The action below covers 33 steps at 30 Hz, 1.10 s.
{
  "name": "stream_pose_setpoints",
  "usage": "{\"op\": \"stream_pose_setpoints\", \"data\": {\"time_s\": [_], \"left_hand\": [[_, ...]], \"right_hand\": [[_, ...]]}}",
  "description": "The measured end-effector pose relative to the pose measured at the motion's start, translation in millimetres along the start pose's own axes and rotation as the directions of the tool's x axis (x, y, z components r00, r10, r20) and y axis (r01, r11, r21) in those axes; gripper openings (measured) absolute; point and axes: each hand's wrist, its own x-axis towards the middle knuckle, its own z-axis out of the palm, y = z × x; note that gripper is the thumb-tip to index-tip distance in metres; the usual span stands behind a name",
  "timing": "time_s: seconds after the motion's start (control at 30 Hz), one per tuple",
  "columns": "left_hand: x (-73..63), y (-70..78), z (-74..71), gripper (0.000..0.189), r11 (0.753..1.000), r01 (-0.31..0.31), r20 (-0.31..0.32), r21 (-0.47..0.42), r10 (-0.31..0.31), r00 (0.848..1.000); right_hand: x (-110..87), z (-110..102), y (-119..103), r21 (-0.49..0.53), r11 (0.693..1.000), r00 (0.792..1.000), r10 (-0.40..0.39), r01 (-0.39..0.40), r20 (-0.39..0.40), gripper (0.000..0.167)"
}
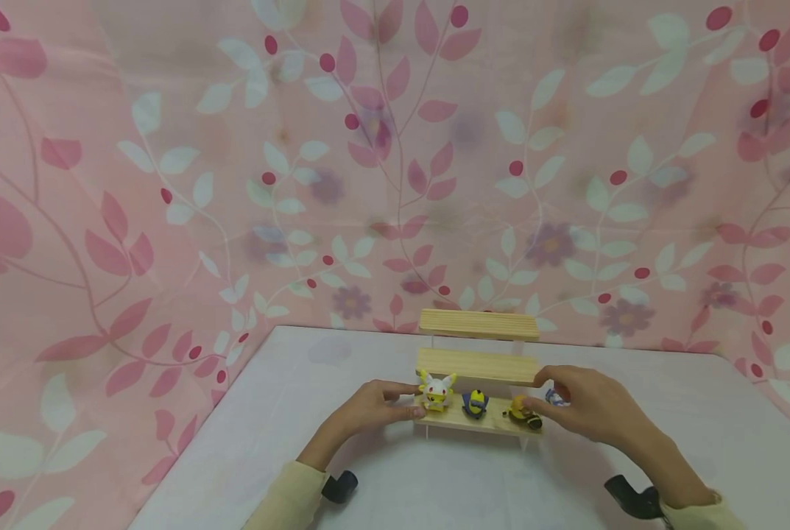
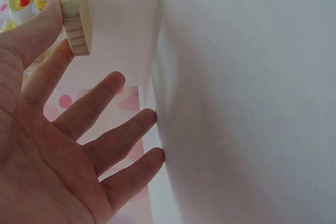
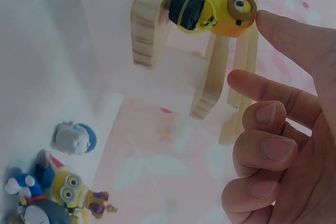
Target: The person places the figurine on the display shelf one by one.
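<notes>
A three-tier shelf of light wood (image 1: 477, 364) stands on the table. On its lowest board are a yellow-and-white Pikachu figure (image 1: 436, 391) at left, a Minion figure in dark clothing (image 1: 475, 404) in the middle, and another Minion figure (image 3: 223, 14) at right. My left hand (image 1: 375, 405) touches the board's left end with thumb and index finger beside the Pikachu; its other fingers spread out (image 2: 89, 108). At the right end, my right hand (image 1: 593, 401) has its thumb tip against the Minion's head. Its index finger is apart from the figure; the other fingers bend inward (image 3: 262, 150).
On the table right of the shelf lie a grey-blue figure (image 3: 75, 137), a Minion with a crown (image 3: 73, 187) and a blue-and-white figure (image 3: 37, 203). Clear panels support the boards. A pink leaf-print cloth (image 1: 395, 147) hangs behind the white table (image 1: 474, 493).
</notes>
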Motion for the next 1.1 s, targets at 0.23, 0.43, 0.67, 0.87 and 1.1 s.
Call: {"op": "stream_pose_setpoints", "data": {"time_s": [0.23, 0.43, 0.67, 0.87, 1.1], "left_hand": [[1.4, -2.5, -0.1, 0.05, 1.0, -0.006, 0.0, -0.013, 0.006, 1.0], [2.1, -4.0, -0.4, 0.05, 1.0, -0.006, -0.003, -0.006, 0.006, 1.0], [1.9, -3.5, 0.2, 0.049, 1.0, -0.002, 0.0, -0.016, 0.002, 1.0], [2.1, -1.7, -0.9, 0.049, 1.0, -0.006, -0.005, -0.013, 0.006, 1.0], [1.5, -2.7, 0.0, 0.049, 1.0, -0.003, 0.0, -0.017, 0.003, 1.0]], "right_hand": [[-5.6, -2, 12, -0.005, 1.0, 1.0, 0.024, -0.024, 0.002, 0.034], [-9.2, -1, 21, 0.007, 0.999, 0.999, 0.034, -0.034, 0.013, 0.029], [-13.7, -3, 30, 0.012, 0.997, 0.996, 0.073, -0.074, 0.059, 0.033], [-19.5, -2, 40, 0.012, 0.998, 0.995, 0.063, -0.065, 0.082, 0.03], [-25.8, 2, 51, 0.015, 0.995, 0.986, 0.091, -0.094, 0.137, 0.029]]}}
